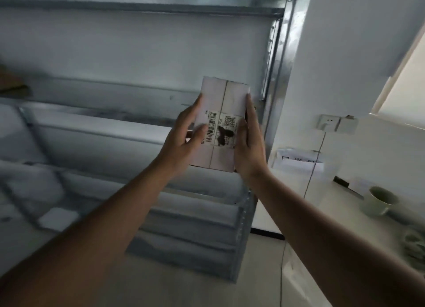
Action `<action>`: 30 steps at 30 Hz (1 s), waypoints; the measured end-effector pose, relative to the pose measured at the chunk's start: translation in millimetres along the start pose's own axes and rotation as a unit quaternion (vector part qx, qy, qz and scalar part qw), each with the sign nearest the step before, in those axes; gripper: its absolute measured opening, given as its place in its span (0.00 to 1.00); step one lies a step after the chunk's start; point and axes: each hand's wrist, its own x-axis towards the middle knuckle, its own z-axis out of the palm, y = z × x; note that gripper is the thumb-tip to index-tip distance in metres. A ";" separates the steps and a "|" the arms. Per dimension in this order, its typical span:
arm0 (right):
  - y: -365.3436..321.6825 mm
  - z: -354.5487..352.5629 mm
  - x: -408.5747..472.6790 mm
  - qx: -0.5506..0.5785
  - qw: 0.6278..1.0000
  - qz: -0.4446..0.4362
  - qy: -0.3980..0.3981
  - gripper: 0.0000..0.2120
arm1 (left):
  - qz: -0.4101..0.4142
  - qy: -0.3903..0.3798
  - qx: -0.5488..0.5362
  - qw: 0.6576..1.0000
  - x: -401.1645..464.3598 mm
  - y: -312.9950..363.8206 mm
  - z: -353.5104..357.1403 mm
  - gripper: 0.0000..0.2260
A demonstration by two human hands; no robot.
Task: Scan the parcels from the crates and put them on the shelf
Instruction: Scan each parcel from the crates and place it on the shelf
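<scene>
Head view: parcel was held up in front of the shelf, near its right upright, not yet resting on any board. Barcode label faced the camera. Left hand gripped the parcel's left edge, thumb across its face; right hand lay flat along the right edge, fingers straight, pressing inward. Whether the scan was done could not be told; no scanner in sight. Judged stage: placing this parcel, release still to come. Brown item sat on the shelf at far left. Cup stood on the counter, right.
</scene>
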 end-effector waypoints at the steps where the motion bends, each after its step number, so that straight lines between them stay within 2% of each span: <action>1: -2.4 16.4 2.9 0.006 1.000 -0.002 -0.010 0.26 | -0.005 0.011 0.006 1.000 -1.1 -6.7 -13.8 0.27; 15: -5.9 235.1 101.2 0.092 0.979 -0.039 -0.176 0.28 | -0.075 0.155 0.064 0.983 34.1 -120.1 -166.8 0.29; 22: -15.3 339.9 136.9 0.115 0.966 -0.067 -0.222 0.27 | -0.129 0.207 0.064 0.968 45.2 -156.2 -233.9 0.34; 30: -41.8 484.6 153.7 0.146 0.957 -0.094 -0.234 0.27 | -0.155 0.237 0.065 0.957 46.2 -213.6 -351.2 0.37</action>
